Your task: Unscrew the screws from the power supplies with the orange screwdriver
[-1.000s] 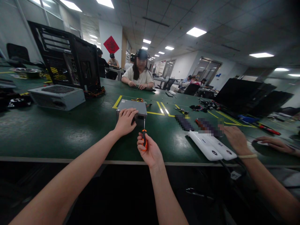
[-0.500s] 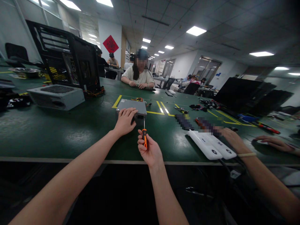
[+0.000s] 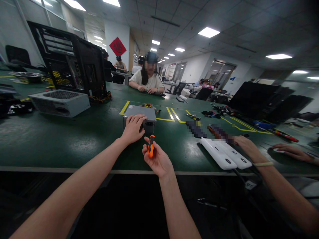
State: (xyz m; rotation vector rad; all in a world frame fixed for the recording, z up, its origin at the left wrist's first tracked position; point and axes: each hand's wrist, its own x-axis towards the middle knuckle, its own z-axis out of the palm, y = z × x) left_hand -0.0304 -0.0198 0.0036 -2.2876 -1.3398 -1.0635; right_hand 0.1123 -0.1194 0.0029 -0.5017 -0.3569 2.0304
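Observation:
A grey computer power supply (image 3: 144,112) sits on the green table in front of me, its colored cables bunched behind it. My left hand (image 3: 134,129) grips its near left edge, fingers over the top and thumb down the front face. Closed around the orange and black handle of a screwdriver (image 3: 151,146) is my right hand (image 3: 158,158), just below the unit. The screwdriver's shaft points up at the front right corner of the power supply. Whether its tip sits in a screw is too small to tell.
To the left stand a second power supply (image 3: 62,103) and a black computer case (image 3: 74,63). White devices (image 3: 219,154) lie at the right, beside a co-worker's hand (image 3: 246,146). Another person (image 3: 147,78) sits across the table. Black monitors (image 3: 259,99) stand at the far right.
The screwdriver has tilted, its handle leaning further left, and my right hand's fingers have shifted around it. My left hand and the power supply have stayed in place.

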